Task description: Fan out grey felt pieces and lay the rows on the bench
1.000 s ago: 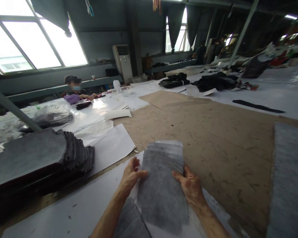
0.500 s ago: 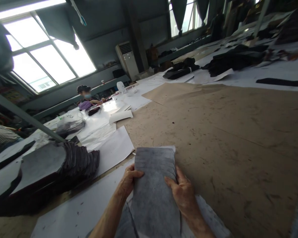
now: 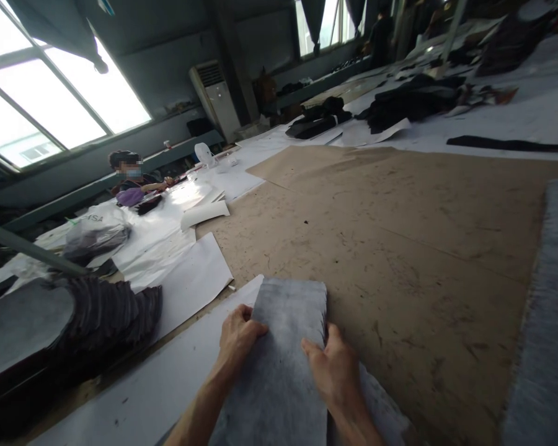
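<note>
- With left hand (image 3: 234, 339) at the left edge of the gray stack (image 3: 286, 371): thumb laid on top, other fingers (image 3: 243, 311) bent at the side, grasping the stack.
- With right hand (image 3: 338, 368) at the opposite edge: thumb tip on top, other fingers partly hidden along the side, grasping the same stack.
- Held lengthwise between both hands, far end reaching past the fingers, near end running out of view.
- Apparently at the step of steadying or squaring the layers, judging by the pressure from both sides.
- Calling for level, matched pressure at both edges, so as not to let the thin layers slide or fan.
- Hard to tell whether resting fully or slightly raised.
- To the left of the stack, and partly beneath, white paper (image 3: 162, 371); beyond, brown paper (image 3: 376, 248) over the worktop (image 3: 483, 124).
- Farther left, a pile (image 3: 23, 328) of gray-topped pieces; at far right, gray cloth (image 3: 546, 297).
- Well beyond, near the window side, a seated person (image 3: 129, 176) with purple cloth (image 3: 130, 197).
</note>
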Action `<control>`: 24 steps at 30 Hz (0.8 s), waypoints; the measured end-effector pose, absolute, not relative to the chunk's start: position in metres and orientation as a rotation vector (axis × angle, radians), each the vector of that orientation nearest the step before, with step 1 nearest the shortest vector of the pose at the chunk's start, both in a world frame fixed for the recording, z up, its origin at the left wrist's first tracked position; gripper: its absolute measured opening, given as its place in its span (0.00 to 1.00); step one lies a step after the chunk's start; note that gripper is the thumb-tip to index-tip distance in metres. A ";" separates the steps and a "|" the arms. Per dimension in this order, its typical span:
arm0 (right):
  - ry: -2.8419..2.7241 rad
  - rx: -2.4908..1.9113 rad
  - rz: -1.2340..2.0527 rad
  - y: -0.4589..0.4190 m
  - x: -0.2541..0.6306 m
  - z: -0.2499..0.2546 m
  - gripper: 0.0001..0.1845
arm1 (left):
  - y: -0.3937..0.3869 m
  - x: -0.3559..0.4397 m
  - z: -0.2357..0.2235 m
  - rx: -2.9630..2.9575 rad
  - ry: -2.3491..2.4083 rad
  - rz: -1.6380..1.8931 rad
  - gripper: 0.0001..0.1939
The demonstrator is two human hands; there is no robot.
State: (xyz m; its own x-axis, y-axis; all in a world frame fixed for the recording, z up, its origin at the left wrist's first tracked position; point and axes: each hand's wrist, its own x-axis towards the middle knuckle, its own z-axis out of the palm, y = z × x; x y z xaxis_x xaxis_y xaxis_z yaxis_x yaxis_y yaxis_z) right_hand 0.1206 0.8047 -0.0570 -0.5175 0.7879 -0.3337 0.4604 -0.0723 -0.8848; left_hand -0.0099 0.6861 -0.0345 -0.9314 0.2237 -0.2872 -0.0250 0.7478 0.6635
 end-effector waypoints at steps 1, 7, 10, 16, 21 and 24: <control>-1.941 -1.376 1.595 0.805 0.122 -0.057 0.15 | 0.687 -0.009 -0.033 0.160 2.640 0.937 0.11; -2.016 -1.357 1.636 0.808 0.124 -0.060 0.11 | 0.692 -0.004 -0.025 0.139 2.737 0.700 0.09; -2.023 -1.356 1.638 0.808 0.124 -0.063 0.11 | 0.694 0.000 -0.025 0.097 2.785 0.656 0.15; -2.003 -1.355 1.627 0.805 0.125 -0.065 0.12 | 0.694 -0.003 -0.024 0.044 2.771 0.589 0.20; -1.965 -1.324 1.633 0.803 0.125 -0.064 0.10 | 0.690 -0.009 -0.025 0.122 2.653 0.619 0.07; -1.938 -1.298 1.636 0.802 0.126 -0.063 0.08 | 0.688 -0.006 -0.029 0.194 2.627 0.689 0.05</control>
